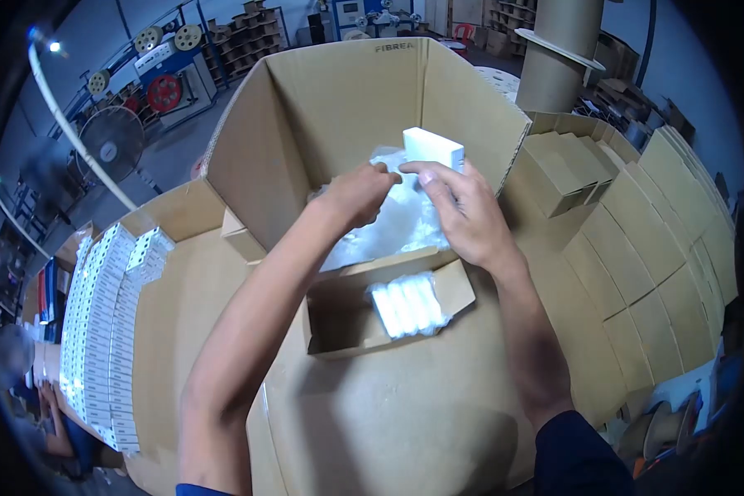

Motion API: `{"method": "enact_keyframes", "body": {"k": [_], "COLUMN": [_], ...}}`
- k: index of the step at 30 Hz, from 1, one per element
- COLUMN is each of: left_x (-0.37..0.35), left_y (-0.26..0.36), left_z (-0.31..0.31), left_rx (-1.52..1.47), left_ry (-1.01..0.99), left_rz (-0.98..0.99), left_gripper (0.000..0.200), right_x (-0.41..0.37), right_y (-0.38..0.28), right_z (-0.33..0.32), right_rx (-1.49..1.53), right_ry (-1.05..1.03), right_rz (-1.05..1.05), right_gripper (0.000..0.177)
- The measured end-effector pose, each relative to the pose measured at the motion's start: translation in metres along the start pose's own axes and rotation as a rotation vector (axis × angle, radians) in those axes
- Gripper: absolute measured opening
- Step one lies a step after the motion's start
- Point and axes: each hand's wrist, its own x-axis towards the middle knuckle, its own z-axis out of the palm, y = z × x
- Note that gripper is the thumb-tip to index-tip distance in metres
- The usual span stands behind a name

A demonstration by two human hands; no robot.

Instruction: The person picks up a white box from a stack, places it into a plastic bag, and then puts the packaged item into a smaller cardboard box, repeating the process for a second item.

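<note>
My left hand is over the large open carton, its fingers curled together; what they pinch, if anything, is too small to make out. Beside it on the right, my right hand has its thumb and index finger toward the left hand, with a white box held behind its fingers. Clear plastic bags lie in the carton below both hands. In front of the carton, a small open cardboard box holds several white wrapped pieces at its right side.
Long stacks of small white boxes stand at the left. Flattened cardboard pieces and a closed brown box are at the right. A large cardboard tube rises behind. At the far left edge, another person's hand is visible.
</note>
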Motion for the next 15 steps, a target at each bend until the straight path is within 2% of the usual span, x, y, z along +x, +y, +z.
{"method": "enact_keyframes", "body": {"k": [3,5,7,10,11,14,15], "left_x": [0.039,0.049,0.043,0.034,0.022,-0.008,-0.019], "left_y": [-0.029,-0.042,-0.037,-0.015,-0.019,0.004,0.017], "left_z": [0.049,0.063,0.047,-0.01,-0.014,-0.049,-0.06], "left_rx": [0.326,0.112,-0.036,-0.152,-0.213,-0.485,-0.581], "left_ry": [-0.317,-0.454,-0.477,-0.417,-0.203,0.026,0.104], "left_rz": [0.15,0.037,-0.009,-0.238,-0.23,-0.494,-0.522], "left_gripper": [0.029,0.032,0.034,0.041,0.029,0.031,0.032], "right_x": [0.006,0.004,0.0,-0.002,-0.003,-0.01,-0.011], "right_y": [0.024,0.026,0.031,0.04,0.035,0.026,0.021], "right_z": [0.006,0.004,0.002,0.002,-0.003,-0.001,-0.001], "right_rx": [0.099,0.119,0.117,0.12,0.156,-0.003,-0.022], "right_ry": [0.005,-0.034,-0.061,-0.015,-0.027,0.127,0.136], "right_rz": [-0.017,0.029,0.084,0.113,0.144,-0.042,-0.057], "right_gripper": [0.04,0.04,0.041,0.042,0.045,0.047,0.054]}}
